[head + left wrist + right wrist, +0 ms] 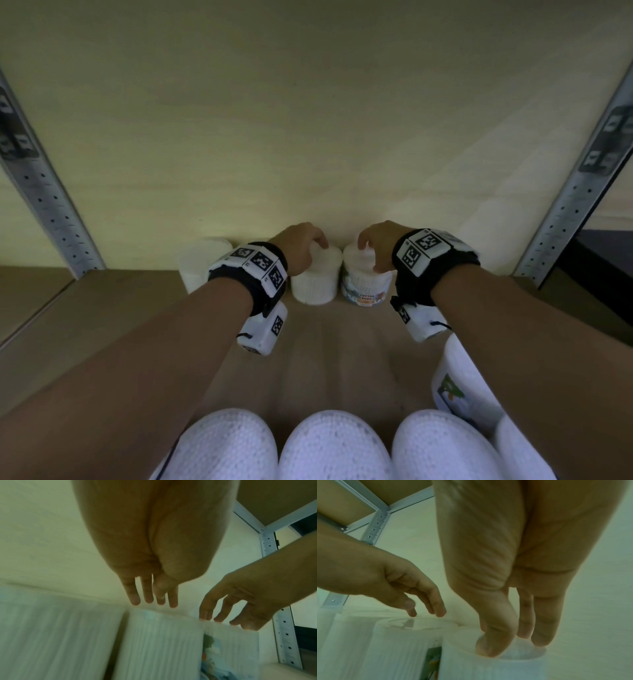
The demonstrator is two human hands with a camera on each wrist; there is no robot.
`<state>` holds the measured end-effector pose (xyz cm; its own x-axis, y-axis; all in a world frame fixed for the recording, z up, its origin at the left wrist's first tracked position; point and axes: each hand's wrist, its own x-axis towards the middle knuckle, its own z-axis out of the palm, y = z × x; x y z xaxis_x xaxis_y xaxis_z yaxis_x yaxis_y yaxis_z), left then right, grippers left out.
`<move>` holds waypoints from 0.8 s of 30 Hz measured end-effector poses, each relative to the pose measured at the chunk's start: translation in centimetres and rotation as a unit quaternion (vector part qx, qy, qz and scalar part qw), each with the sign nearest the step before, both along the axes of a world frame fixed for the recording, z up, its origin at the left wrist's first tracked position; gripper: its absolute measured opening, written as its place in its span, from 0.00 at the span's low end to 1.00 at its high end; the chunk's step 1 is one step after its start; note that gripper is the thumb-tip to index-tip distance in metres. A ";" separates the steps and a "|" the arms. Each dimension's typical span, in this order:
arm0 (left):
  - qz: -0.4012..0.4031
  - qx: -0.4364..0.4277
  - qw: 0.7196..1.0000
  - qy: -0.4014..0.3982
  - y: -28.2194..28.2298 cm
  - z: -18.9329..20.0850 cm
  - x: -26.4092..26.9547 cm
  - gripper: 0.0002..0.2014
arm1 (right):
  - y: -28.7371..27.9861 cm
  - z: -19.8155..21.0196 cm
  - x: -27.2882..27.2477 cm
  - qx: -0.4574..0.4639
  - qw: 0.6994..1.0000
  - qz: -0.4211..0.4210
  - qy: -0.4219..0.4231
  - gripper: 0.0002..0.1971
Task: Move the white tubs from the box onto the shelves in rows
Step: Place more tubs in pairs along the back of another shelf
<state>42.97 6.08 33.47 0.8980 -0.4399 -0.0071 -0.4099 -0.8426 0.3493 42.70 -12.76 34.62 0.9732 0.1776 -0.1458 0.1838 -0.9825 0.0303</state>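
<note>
Two tubs stood side by side against the shelf's (342,342) back wall. The left hand (301,246) hovered loose-fingered over the plain tub (317,277); the right hand's (376,245) relaxed fingertips touched the labelled tub's (366,284) lid. Advice: lift both hands straight up so neither tub shifts.

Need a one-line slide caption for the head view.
Both hands, left hand and right hand, rest fingertips on two white tubs at the shelf back wall.
</note>
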 end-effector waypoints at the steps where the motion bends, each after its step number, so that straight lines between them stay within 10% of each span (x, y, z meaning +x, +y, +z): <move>1: 0.014 -0.015 0.999 -0.024 -0.1 -0.2 0.1 0.18 | 0.1 0.0 0.0 -0.005 1.000 0.002 -0.003 0.25; 24: 0.003 0.022 0.999 0.024 0.0 -0.8 0.2 0.22 | -0.4 -0.5 0.7 0.002 1.000 0.008 -0.004 0.26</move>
